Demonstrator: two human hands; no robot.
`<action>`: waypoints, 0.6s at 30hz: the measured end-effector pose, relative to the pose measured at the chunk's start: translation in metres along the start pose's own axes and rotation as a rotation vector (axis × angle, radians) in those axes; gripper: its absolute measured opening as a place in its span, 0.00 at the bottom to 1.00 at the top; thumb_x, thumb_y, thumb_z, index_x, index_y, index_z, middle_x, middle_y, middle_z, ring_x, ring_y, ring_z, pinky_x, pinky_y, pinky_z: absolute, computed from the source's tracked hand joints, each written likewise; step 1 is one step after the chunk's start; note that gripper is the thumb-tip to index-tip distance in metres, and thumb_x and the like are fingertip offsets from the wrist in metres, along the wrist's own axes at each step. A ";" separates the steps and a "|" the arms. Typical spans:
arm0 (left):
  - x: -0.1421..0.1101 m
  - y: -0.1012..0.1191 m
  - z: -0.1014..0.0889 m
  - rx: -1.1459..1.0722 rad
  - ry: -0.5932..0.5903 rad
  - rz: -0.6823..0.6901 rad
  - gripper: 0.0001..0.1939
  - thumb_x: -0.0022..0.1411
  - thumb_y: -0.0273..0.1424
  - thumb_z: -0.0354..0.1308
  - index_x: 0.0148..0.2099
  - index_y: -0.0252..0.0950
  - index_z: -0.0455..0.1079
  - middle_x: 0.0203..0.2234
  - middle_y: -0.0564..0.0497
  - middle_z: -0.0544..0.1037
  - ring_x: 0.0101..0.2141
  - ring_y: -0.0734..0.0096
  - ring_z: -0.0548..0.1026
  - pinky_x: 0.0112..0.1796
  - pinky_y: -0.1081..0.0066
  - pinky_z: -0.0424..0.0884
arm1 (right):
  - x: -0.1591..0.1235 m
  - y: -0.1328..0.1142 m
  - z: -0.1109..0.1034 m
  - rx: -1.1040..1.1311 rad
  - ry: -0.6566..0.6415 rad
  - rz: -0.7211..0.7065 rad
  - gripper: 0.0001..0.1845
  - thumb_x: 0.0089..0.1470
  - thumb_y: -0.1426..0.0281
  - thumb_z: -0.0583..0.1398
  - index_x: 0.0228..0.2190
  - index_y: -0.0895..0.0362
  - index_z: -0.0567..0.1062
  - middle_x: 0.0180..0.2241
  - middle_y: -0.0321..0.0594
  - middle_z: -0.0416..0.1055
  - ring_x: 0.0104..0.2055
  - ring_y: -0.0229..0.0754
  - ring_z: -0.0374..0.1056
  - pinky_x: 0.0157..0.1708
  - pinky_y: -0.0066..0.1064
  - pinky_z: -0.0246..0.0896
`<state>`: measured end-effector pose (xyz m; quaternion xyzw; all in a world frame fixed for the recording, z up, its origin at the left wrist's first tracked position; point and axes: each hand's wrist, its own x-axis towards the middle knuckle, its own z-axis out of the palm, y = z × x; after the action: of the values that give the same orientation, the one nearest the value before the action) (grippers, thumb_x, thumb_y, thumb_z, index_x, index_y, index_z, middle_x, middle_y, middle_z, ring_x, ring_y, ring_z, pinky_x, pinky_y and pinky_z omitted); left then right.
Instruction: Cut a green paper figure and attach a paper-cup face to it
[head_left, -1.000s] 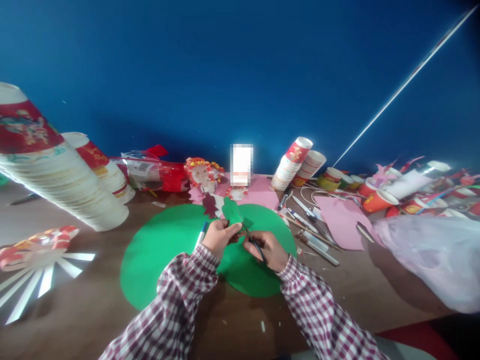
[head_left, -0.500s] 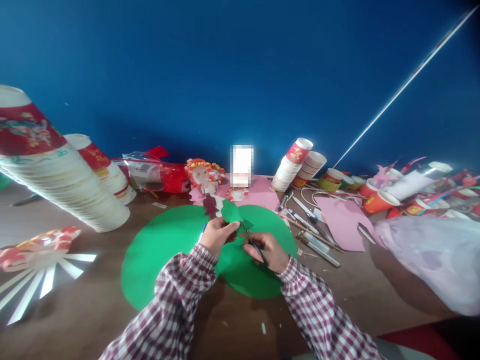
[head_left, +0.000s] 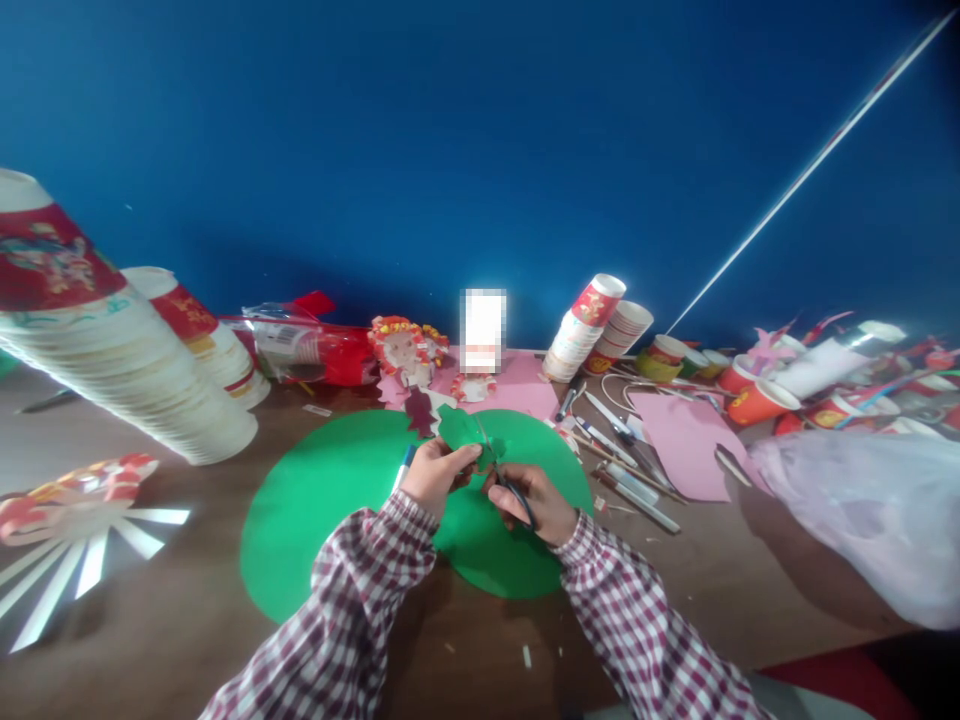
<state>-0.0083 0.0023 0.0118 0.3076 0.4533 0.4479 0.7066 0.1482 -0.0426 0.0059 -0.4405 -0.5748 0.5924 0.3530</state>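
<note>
My left hand pinches a small piece of green paper between thumb and fingers. In my right hand is a pair of scissors with dark handles, its blades at the right edge of that green piece. Both hands are held above a large green paper sheet with rounded lobes, which lies on the table. A dark red paper cutout sits just behind my left hand. Partly covered by that hand is a marker with a blue end.
Stacks of paper cups lean at the left; another cup stack stands at the back. Pens and pink paper lie right of the green sheet. A plastic bag is far right. A cut cup with splayed strips lies left.
The small green piece has turned slightly in my left hand, and the scissor blades now point more upright along its edge. Both hands stay in nearly the same place.
</note>
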 end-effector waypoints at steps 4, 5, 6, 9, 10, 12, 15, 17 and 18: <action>0.000 0.000 0.001 -0.004 -0.022 0.002 0.19 0.34 0.36 0.71 0.23 0.30 0.68 0.13 0.55 0.70 0.13 0.83 0.64 0.14 0.82 0.60 | 0.000 -0.001 0.000 0.010 -0.006 -0.017 0.18 0.51 0.56 0.59 0.31 0.59 0.69 0.17 0.29 0.61 0.16 0.31 0.59 0.16 0.22 0.54; -0.001 -0.001 0.001 -0.005 -0.025 -0.001 0.19 0.33 0.36 0.71 0.23 0.29 0.68 0.13 0.54 0.70 0.13 0.83 0.65 0.15 0.81 0.61 | 0.001 -0.001 0.000 0.013 -0.007 -0.022 0.18 0.51 0.56 0.59 0.31 0.59 0.69 0.17 0.29 0.61 0.16 0.31 0.59 0.16 0.22 0.54; -0.001 -0.001 0.002 -0.006 -0.026 -0.004 0.19 0.33 0.36 0.72 0.23 0.29 0.68 0.13 0.53 0.71 0.13 0.82 0.65 0.15 0.81 0.61 | 0.001 -0.001 0.000 0.016 -0.007 -0.027 0.18 0.51 0.56 0.59 0.31 0.60 0.68 0.17 0.29 0.61 0.16 0.31 0.59 0.16 0.22 0.54; -0.002 -0.002 0.003 -0.014 -0.017 -0.011 0.20 0.32 0.36 0.72 0.23 0.29 0.69 0.15 0.51 0.72 0.15 0.80 0.67 0.17 0.80 0.64 | 0.002 0.000 0.000 0.016 -0.002 -0.041 0.18 0.52 0.56 0.59 0.31 0.60 0.69 0.17 0.29 0.61 0.16 0.31 0.59 0.16 0.22 0.54; -0.003 -0.002 0.004 -0.020 -0.009 -0.011 0.21 0.31 0.37 0.72 0.24 0.29 0.69 0.15 0.51 0.73 0.16 0.80 0.68 0.17 0.80 0.64 | 0.002 0.000 0.001 0.015 0.002 -0.044 0.18 0.52 0.56 0.59 0.30 0.60 0.69 0.17 0.29 0.61 0.16 0.31 0.59 0.16 0.22 0.54; -0.004 -0.002 0.005 -0.031 0.010 -0.010 0.22 0.30 0.37 0.72 0.25 0.29 0.69 0.17 0.51 0.74 0.18 0.79 0.69 0.19 0.79 0.66 | 0.002 0.001 0.002 0.015 0.019 -0.050 0.17 0.52 0.56 0.59 0.29 0.59 0.69 0.17 0.29 0.61 0.16 0.31 0.58 0.16 0.22 0.54; -0.006 -0.003 0.008 -0.041 0.033 -0.005 0.23 0.28 0.38 0.72 0.26 0.30 0.69 0.19 0.51 0.74 0.20 0.76 0.71 0.21 0.77 0.68 | 0.002 0.000 0.005 0.025 0.049 -0.046 0.17 0.51 0.56 0.59 0.27 0.59 0.68 0.17 0.30 0.61 0.17 0.31 0.58 0.17 0.22 0.54; -0.007 -0.004 0.010 -0.038 0.043 0.006 0.23 0.28 0.39 0.72 0.26 0.30 0.69 0.19 0.51 0.74 0.20 0.75 0.71 0.22 0.75 0.69 | 0.002 0.000 0.006 0.039 0.059 -0.042 0.18 0.51 0.55 0.59 0.27 0.59 0.68 0.18 0.30 0.61 0.17 0.31 0.58 0.17 0.22 0.53; -0.008 -0.004 0.010 -0.033 0.047 0.014 0.23 0.29 0.39 0.72 0.25 0.30 0.69 0.19 0.51 0.74 0.20 0.75 0.71 0.22 0.75 0.70 | 0.002 -0.001 0.007 0.047 0.060 -0.043 0.18 0.51 0.55 0.59 0.27 0.59 0.68 0.18 0.30 0.60 0.16 0.31 0.58 0.17 0.22 0.53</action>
<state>0.0012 -0.0068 0.0154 0.2882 0.4602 0.4675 0.6975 0.1411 -0.0435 0.0059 -0.4371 -0.5592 0.5848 0.3928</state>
